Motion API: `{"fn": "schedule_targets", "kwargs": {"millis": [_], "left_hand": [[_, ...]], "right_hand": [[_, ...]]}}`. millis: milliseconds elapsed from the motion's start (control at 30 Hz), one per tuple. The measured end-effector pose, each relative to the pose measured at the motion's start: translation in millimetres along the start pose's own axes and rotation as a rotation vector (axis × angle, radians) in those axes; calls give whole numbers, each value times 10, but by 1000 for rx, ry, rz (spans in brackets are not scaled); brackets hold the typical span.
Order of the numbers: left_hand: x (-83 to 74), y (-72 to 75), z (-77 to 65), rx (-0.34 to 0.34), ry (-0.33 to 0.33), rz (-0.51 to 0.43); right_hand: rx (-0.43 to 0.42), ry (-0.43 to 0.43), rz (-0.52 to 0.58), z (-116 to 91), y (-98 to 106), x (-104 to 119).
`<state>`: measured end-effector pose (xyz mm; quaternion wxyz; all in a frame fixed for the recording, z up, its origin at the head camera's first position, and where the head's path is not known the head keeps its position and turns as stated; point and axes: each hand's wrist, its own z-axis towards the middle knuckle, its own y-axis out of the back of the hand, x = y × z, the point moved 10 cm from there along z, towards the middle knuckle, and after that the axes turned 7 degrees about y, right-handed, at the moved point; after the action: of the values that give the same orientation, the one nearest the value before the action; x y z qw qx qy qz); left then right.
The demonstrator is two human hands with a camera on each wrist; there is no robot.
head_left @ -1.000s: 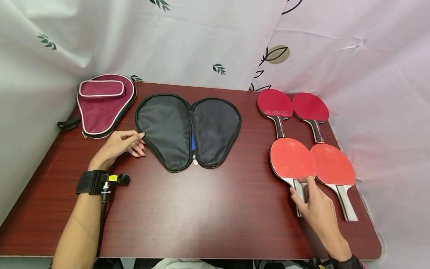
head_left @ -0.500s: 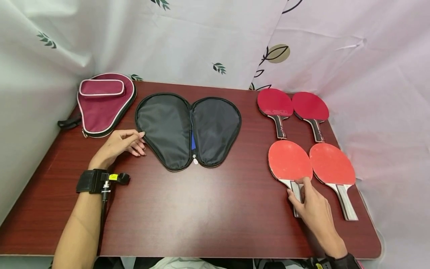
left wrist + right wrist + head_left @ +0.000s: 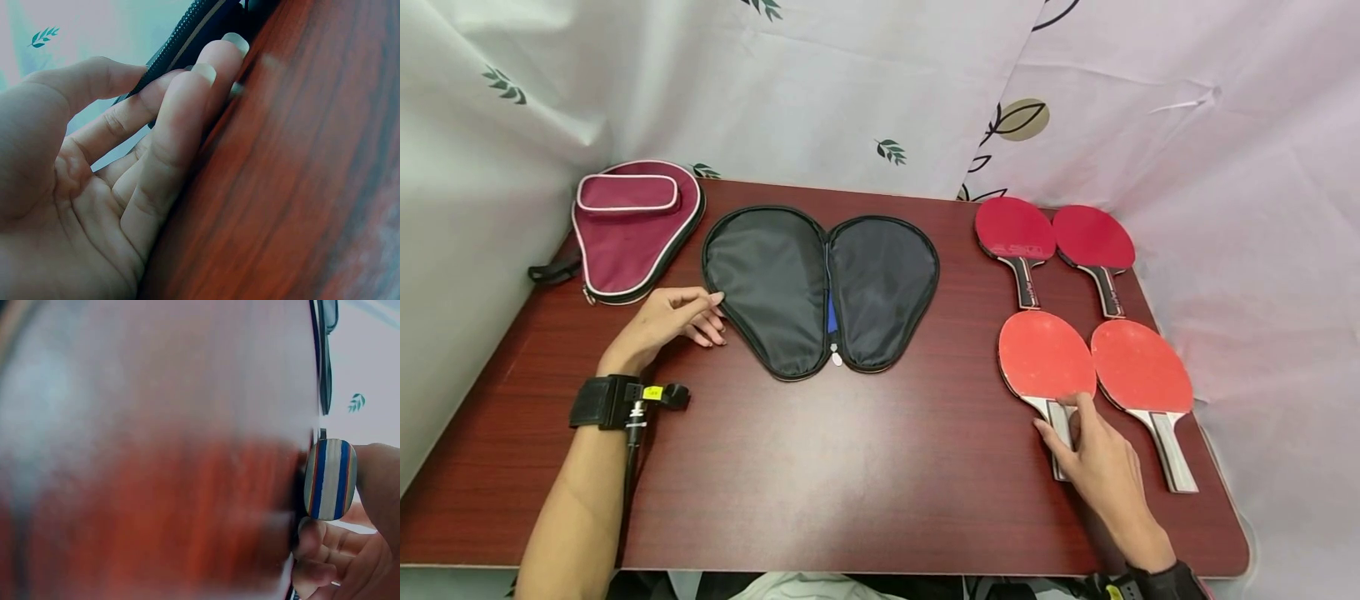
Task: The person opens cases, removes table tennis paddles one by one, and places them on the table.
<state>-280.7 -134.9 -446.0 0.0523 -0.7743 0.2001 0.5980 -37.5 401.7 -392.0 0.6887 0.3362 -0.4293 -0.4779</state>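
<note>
A black paddle case (image 3: 883, 292) lies unzipped and spread flat in the middle of the table, lining upward. My left hand (image 3: 673, 321) pinches its left edge between thumb and index finger; the zipper edge (image 3: 178, 40) shows there in the left wrist view, the other fingers loosely bent below. At the right, my right hand (image 3: 1105, 462) grips the pale handle of a table tennis paddle (image 3: 1045, 354), orange-red face up. Its striped handle end (image 3: 331, 480) shows in the right wrist view between thumb and fingers. Whether the paddle touches the table is hard to tell.
Beside the held paddle lies another orange-red paddle (image 3: 1142, 367). Behind them are two darker red paddles, one left (image 3: 1015, 229) and one right (image 3: 1093, 237). A maroon paddle case (image 3: 632, 237) rests at the back left. Patterned curtains (image 3: 820, 100) border the table.
My right hand has shifted the held paddle slightly left, slightly away from the paddle beside it. The left hand has stayed at the black case's edge.
</note>
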Motion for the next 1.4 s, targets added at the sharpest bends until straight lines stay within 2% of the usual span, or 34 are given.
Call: {"fn": "schedule_targets", "kwargs": {"millis": [133, 267, 367, 433, 733, 833, 1000, 1067, 1267, 1400], "left_hand": [[-12, 19, -14, -3, 1, -2], [-22, 44, -24, -10, 0, -4], [-32, 65, -35, -15, 0, -7], [-38, 76, -45, -16, -1, -10], [-52, 109, -71, -13, 1, -7], [-78, 123, -83, -15, -3, -5], [-109, 124, -81, -17, -2, -7], [-105, 103, -64, -10, 2, -10], [-73, 57, -29, -4, 0, -8], [-25, 32, -38, -1, 7, -8]], "right_hand": [[-15, 5, -23, 42, 85, 19], [-89, -14, 3, 117, 253, -9], [-141, -35, 114, 221, 386, -49], [-146, -47, 210, 312, 446, -65], [-31, -157, 527, 725, 418, 11], [-28, -180, 699, 898, 373, 121], [-83, -222, 1189, 1190, 208, 339], [-97, -266, 1331, 1291, 100, 390], [-68, -439, 1459, 1536, -370, 377], [-65, -632, 1622, 1597, -772, 314]]}}
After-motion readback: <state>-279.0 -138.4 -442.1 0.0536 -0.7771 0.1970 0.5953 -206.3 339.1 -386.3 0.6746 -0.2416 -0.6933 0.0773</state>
